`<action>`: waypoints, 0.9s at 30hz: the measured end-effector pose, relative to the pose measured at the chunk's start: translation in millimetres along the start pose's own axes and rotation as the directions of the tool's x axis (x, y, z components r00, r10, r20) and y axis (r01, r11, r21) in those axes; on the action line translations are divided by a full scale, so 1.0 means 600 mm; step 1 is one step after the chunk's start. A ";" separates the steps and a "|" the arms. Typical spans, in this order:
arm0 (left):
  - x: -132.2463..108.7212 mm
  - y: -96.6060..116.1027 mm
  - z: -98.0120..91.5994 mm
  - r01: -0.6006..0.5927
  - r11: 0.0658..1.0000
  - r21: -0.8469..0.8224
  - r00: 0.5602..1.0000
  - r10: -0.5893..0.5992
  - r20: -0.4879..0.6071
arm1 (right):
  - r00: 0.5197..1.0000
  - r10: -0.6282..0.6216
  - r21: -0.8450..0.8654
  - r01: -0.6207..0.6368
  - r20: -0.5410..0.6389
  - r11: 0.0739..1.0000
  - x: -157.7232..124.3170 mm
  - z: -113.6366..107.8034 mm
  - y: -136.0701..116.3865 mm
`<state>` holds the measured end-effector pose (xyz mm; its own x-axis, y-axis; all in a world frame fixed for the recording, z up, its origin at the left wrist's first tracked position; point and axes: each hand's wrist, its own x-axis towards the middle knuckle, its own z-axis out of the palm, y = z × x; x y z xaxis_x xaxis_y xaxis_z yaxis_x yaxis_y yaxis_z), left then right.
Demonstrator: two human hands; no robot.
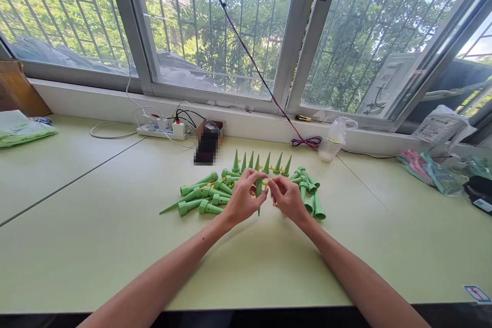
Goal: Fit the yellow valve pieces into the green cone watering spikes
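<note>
My left hand (246, 196) is closed around a green plastic plant-watering spike (259, 190), its tip pointing down. My right hand (287, 198) pinches a small yellow valve (265, 183) at the spike's side; the fingers partly cover it. Behind my hands, several green spikes (266, 164) stand tip up in a row, with yellow pieces at their sides. A pile of loose green spikes (188, 207) lies beside my left hand. More spikes (319, 209) lie to the right of my right hand.
A power strip (161, 132) with plugs and a small open box (218, 132) stand by the window ledge. Farther right are a coiled red-black cable (307, 142), a bagged plastic cup (331, 146) and plastic packages (434, 171). A green-white packet (26, 132) lies far left.
</note>
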<state>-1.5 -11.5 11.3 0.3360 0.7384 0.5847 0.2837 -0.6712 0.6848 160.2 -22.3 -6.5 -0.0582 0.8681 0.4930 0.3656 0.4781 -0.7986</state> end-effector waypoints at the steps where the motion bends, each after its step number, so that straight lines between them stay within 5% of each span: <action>1: 0.000 0.000 0.000 0.004 1.000 0.000 1.000 -0.004 -0.003 | 1.000 -0.004 0.015 0.004 0.010 1.000 0.000 0.000 -0.002; 27: -0.002 0.001 0.001 -0.019 1.000 0.014 0.999 0.018 0.034 | 1.000 -0.022 -0.123 0.019 -0.019 0.992 0.003 -0.001 0.003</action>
<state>-1.0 -12.6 10.5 0.3712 0.7234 0.5821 0.2897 -0.6858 0.6676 161.4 -20.4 -6.7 -0.0485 0.8548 0.5167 0.4756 0.4747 -0.7406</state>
